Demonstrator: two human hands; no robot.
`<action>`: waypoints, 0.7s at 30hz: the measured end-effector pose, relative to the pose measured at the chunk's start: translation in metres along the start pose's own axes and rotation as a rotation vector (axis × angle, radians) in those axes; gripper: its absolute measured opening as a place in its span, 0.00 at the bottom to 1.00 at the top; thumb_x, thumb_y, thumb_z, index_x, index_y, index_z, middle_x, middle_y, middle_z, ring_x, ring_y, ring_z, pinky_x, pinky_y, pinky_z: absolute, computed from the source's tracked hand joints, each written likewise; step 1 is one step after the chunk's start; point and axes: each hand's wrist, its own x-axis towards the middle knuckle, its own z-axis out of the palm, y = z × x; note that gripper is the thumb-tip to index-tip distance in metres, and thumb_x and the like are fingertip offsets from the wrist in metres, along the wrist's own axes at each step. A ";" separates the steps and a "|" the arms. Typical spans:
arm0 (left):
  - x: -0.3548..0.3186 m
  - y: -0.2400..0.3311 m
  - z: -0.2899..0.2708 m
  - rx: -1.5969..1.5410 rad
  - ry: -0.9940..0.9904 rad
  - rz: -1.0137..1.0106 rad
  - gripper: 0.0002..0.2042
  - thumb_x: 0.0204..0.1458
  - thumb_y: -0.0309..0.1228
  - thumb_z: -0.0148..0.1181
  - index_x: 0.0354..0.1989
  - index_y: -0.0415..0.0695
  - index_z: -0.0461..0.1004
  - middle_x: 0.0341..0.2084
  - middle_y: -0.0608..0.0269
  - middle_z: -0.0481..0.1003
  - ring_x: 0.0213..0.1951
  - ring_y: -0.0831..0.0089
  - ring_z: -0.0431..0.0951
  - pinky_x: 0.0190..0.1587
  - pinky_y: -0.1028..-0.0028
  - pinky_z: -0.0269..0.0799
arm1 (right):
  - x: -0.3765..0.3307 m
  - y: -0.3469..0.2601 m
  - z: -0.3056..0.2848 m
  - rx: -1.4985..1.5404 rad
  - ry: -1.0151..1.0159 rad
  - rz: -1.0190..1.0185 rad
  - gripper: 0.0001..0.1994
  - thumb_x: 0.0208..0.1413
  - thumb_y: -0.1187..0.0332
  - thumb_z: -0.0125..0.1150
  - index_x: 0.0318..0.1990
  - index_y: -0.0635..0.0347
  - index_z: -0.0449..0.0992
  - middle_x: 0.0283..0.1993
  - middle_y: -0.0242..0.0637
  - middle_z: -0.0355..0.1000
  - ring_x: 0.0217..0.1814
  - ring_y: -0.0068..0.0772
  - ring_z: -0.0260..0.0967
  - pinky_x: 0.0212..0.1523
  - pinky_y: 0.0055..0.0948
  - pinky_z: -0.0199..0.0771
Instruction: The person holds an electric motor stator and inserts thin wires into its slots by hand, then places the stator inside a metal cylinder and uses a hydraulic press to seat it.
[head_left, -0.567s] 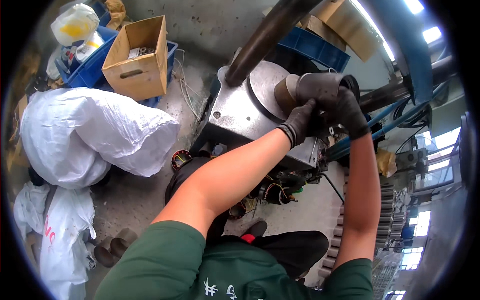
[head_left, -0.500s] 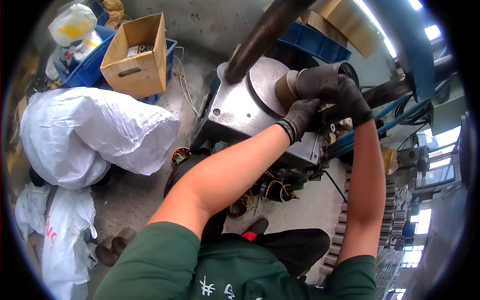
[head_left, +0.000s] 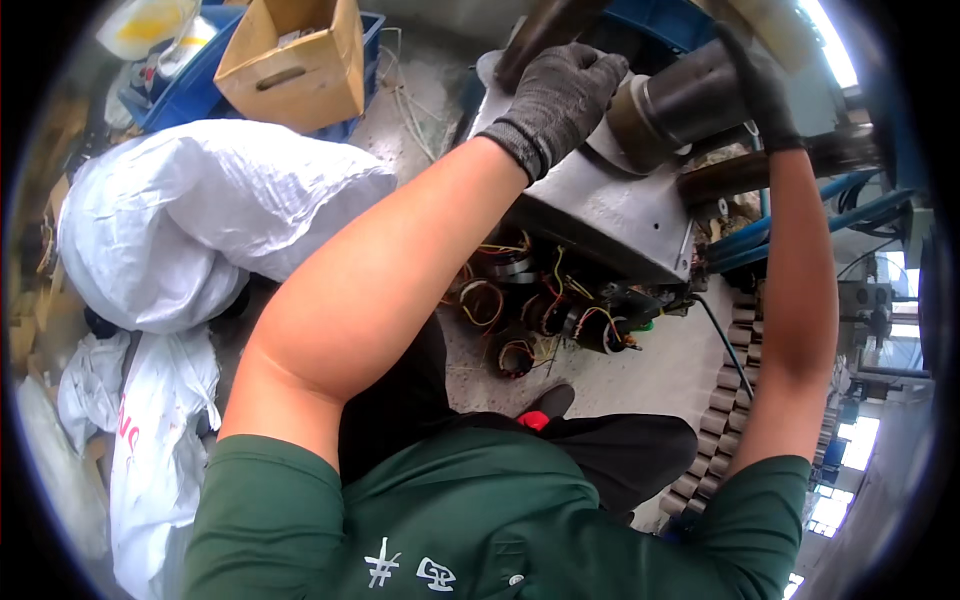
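A dark metal cylinder (head_left: 695,95) with a browner metal ring (head_left: 633,118) at its left end lies over the round plate of a grey metal press (head_left: 610,215). My right hand (head_left: 768,98), in a dark glove, is at the cylinder's right end with its fingers about the rim; it is partly blurred. My left hand (head_left: 562,100), in a dark grey knit glove, is above the press, left of the ring and beside a thick dark post (head_left: 545,40). Its fingers are curled closed, and whatever is in them is hidden.
Wound motor stators (head_left: 515,353) with coloured wires lie on the floor below the press. Rows of metal cylinders (head_left: 715,420) stand at right. Blue hoses (head_left: 745,250) run beside the press. At left are a white sack (head_left: 190,220), a cardboard box (head_left: 300,75) and blue crates (head_left: 180,95).
My left hand has come off the cylinder's near side and moved left and up over the press. My right hand stays at the cylinder's right end. The whole view has shifted.
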 end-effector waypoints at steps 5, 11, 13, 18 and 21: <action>-0.011 -0.003 -0.032 0.141 0.017 0.158 0.18 0.64 0.43 0.60 0.46 0.37 0.80 0.34 0.60 0.82 0.36 0.75 0.83 0.42 0.75 0.80 | -0.062 -0.140 -0.013 0.990 0.698 -0.076 0.18 0.69 0.75 0.52 0.65 0.61 0.71 0.58 0.42 0.75 0.54 0.41 0.78 0.56 0.40 0.81; -0.040 0.037 -0.022 0.417 -0.145 0.039 0.24 0.65 0.47 0.56 0.53 0.36 0.78 0.33 0.48 0.83 0.37 0.61 0.85 0.48 0.65 0.82 | -0.210 -0.367 0.065 1.196 -0.370 -0.202 0.31 0.54 0.71 0.69 0.66 0.58 0.69 0.61 0.50 0.73 0.61 0.51 0.74 0.61 0.42 0.74; -0.041 0.034 -0.019 0.385 -0.179 0.032 0.24 0.65 0.47 0.56 0.53 0.36 0.78 0.32 0.48 0.83 0.36 0.62 0.85 0.48 0.65 0.82 | -0.251 -0.423 0.122 1.112 -0.694 -0.129 0.30 0.55 0.66 0.67 0.67 0.55 0.68 0.63 0.51 0.71 0.63 0.53 0.72 0.61 0.43 0.74; -0.045 0.031 -0.011 0.355 -0.286 0.004 0.25 0.64 0.48 0.57 0.52 0.35 0.79 0.30 0.48 0.82 0.37 0.60 0.86 0.50 0.63 0.80 | -0.290 -0.483 0.230 0.773 -0.937 -0.211 0.24 0.49 0.63 0.66 0.55 0.60 0.78 0.52 0.58 0.77 0.53 0.57 0.77 0.53 0.49 0.77; -0.041 0.022 -0.002 0.448 -0.312 0.062 0.26 0.63 0.48 0.55 0.53 0.34 0.78 0.35 0.45 0.82 0.42 0.56 0.85 0.54 0.61 0.79 | -0.305 -0.502 0.275 0.744 -0.871 -0.103 0.21 0.50 0.61 0.65 0.52 0.59 0.81 0.54 0.55 0.77 0.53 0.56 0.78 0.54 0.49 0.77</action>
